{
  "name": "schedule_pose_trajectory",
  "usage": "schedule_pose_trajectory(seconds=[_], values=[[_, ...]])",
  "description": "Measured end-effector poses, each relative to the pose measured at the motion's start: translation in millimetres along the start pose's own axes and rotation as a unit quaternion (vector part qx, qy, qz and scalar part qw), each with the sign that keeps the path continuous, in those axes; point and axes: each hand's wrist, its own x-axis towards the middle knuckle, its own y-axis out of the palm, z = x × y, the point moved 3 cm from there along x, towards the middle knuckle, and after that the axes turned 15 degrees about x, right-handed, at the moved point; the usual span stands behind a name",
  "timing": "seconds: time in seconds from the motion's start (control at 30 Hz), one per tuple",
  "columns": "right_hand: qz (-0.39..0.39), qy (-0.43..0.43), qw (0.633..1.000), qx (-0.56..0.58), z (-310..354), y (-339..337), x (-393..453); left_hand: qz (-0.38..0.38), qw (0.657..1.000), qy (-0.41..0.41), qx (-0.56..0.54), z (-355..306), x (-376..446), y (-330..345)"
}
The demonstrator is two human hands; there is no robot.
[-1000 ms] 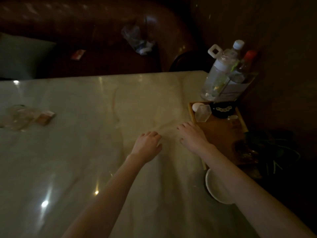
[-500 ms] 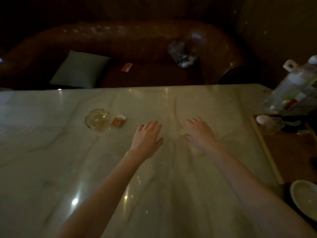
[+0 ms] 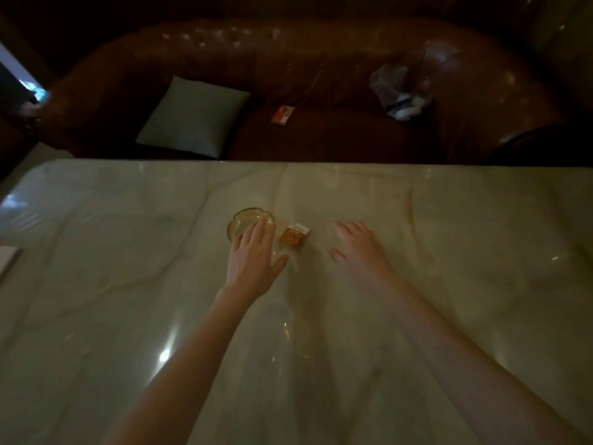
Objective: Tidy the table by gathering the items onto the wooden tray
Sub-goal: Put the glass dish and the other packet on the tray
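Note:
A clear glass ashtray (image 3: 241, 220) sits on the pale marble table (image 3: 128, 284) just left of centre. Right beside it lies a small orange and white box (image 3: 292, 237). My left hand (image 3: 253, 258) stretches flat with straight fingers, and its fingertips lie over the near right part of the ashtray. My right hand (image 3: 361, 248) hovers open to the right of the box, apart from it, holding nothing. The wooden tray is out of view.
A brown leather sofa (image 3: 321, 75) runs along the far side of the table. On it lie a grey cushion (image 3: 194, 117), a small red and white packet (image 3: 282, 114) and a crumpled clear plastic bag (image 3: 399, 91).
The view has swung left, so the tray, bottles and bowl have left the frame. Both hands have moved left across the table, and my left hand now reaches the ashtray.

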Motion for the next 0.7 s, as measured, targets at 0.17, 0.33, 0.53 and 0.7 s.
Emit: schedule_pose_trajectory(seconds=[0.17, 0.33, 0.53, 0.7], values=[[0.034, 0.012, 0.999, 0.028, 9.7, 38.2, 42.6, 0.004, 0.998, -0.042, -0.045, 31.0, 22.0, 30.4], [0.028, 0.022, 0.999, 0.041, 7.3, 71.5, 73.2, 0.037, 0.994, -0.093, -0.049, 46.7, 41.3, 58.7], [0.069, 0.052, 0.996, -0.002, -8.6, 102.7, 88.3, 0.062, 0.984, -0.141, -0.091, 50.8, 46.4, 85.4], [-0.008, 0.054, 0.998, 0.036, -12.5, 107.1, 90.5, 0.013, 0.972, -0.169, -0.160, 52.4, 50.9, 88.2]])
